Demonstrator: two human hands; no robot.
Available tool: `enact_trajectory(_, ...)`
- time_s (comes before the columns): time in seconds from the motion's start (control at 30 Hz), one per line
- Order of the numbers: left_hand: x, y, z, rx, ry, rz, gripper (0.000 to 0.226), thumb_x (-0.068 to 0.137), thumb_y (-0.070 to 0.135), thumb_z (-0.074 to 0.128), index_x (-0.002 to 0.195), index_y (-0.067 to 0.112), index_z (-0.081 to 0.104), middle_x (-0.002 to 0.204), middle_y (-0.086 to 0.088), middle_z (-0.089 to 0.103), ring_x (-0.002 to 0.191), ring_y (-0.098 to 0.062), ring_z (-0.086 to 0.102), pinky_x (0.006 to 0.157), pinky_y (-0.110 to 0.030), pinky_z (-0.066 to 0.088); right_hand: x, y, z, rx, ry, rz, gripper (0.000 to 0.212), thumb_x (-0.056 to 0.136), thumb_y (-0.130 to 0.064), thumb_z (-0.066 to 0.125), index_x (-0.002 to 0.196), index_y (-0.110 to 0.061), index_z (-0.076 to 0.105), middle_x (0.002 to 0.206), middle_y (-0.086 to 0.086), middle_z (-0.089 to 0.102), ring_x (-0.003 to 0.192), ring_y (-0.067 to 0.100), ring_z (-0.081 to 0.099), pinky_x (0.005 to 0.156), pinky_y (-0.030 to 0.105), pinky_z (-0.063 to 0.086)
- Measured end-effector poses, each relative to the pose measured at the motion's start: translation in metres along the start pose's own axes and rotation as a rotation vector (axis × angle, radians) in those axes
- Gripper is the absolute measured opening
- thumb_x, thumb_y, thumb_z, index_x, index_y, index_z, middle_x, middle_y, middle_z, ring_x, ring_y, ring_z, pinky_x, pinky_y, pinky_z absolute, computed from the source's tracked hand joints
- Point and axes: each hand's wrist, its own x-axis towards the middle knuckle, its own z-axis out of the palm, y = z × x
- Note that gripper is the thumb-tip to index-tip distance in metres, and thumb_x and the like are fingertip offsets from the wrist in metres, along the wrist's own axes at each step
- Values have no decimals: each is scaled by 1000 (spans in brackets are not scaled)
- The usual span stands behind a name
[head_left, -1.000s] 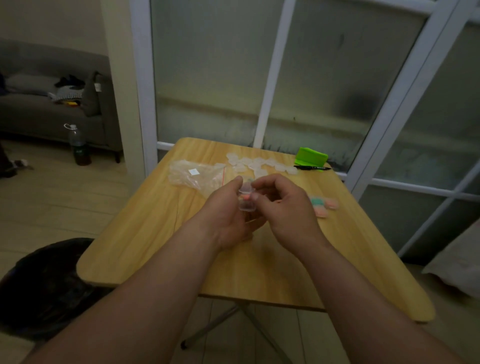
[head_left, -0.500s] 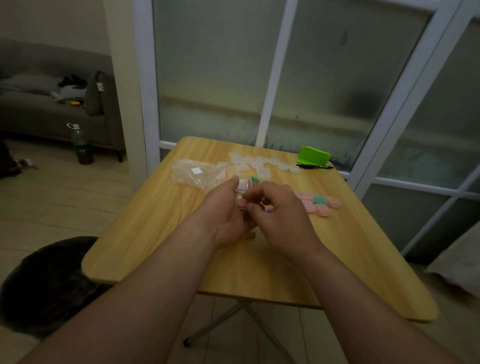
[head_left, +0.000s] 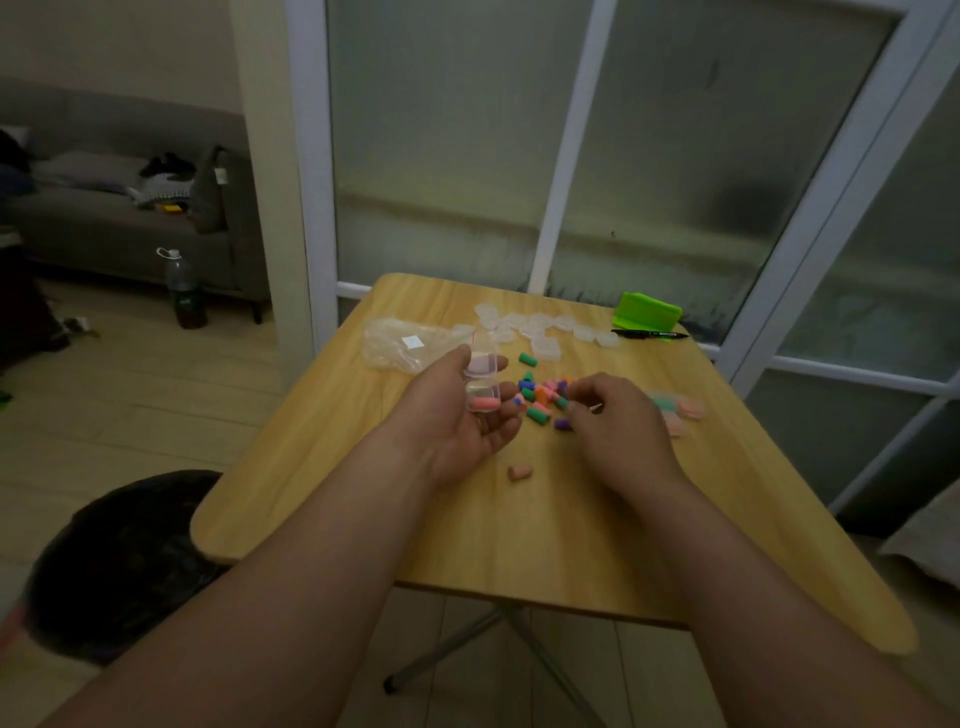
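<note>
My left hand (head_left: 452, 426) holds a small clear container (head_left: 483, 397) upright above the wooden table (head_left: 519, 545); a pink piece lies inside it. To its right, a pile of small coloured foam pieces (head_left: 540, 397) in green, pink, purple and orange lies on the table. My right hand (head_left: 621, 423) hangs over the right side of that pile, fingers curled down onto it. The fingertips are hidden, so I cannot see whether they pinch a piece. One pink piece (head_left: 519, 472) lies apart, nearer to me.
Several empty clear containers (head_left: 535, 327) and a clear plastic bag (head_left: 400, 343) lie at the table's far side, beside a green holder (head_left: 647, 310) and a black pen (head_left: 649, 334). Filled containers (head_left: 678, 410) sit right of my right hand. A black bin bag (head_left: 119, 561) stands left of the table.
My hands have parted. The right hand left the container and dropped to the pile at the right. The coloured pieces, hidden before, now show between the hands.
</note>
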Motion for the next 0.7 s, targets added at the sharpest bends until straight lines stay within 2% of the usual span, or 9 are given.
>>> enact_trajectory(0.13, 0, 0, 0, 6, 0, 10, 46, 110, 45, 37, 121, 16, 70, 88, -9, 65, 63, -17, 59, 63, -30, 53, 3, -1, 12, -177, -2, -72, 23, 100, -28, 63, 118, -28, 78, 120, 3, 67, 112, 24, 61, 85, 35, 47)
enact_trajectory(0.2, 0, 0, -1, 13, 3, 11, 45, 110, 45, 38, 120, 16, 71, 89, -10, 65, 62, -17, 59, 62, -29, 54, 6, 0, 17, -274, 7, -81, 25, 101, -33, 60, 115, -30, 80, 116, 6, 66, 110, 29, 60, 85, 38, 51)
enact_trajectory(0.3, 2, 0, -2, 23, 2, 19, 47, 110, 45, 38, 122, 15, 71, 91, -10, 64, 64, -17, 59, 63, -30, 54, 8, 0, 24, -357, 16, -76, 28, 101, -37, 57, 103, -28, 83, 104, 8, 64, 100, 29, 60, 77, 38, 52)
enact_trajectory(0.47, 5, 1, -3, 34, -1, 24, 47, 110, 46, 37, 122, 15, 71, 95, -11, 64, 66, -17, 59, 65, -32, 54, 9, -3, 23, -249, 0, -34, 15, 97, -35, 67, 99, -29, 81, 108, 2, 64, 105, 24, 60, 85, 40, 54)
enact_trajectory(0.7, 6, -3, 1, 25, 3, 11, 47, 110, 47, 38, 120, 15, 72, 98, -12, 65, 66, -18, 59, 63, -31, 54, 9, 2, 20, -134, 19, -2, 8, 93, -39, 74, 95, -31, 76, 103, -3, 62, 103, 20, 60, 82, 36, 49)
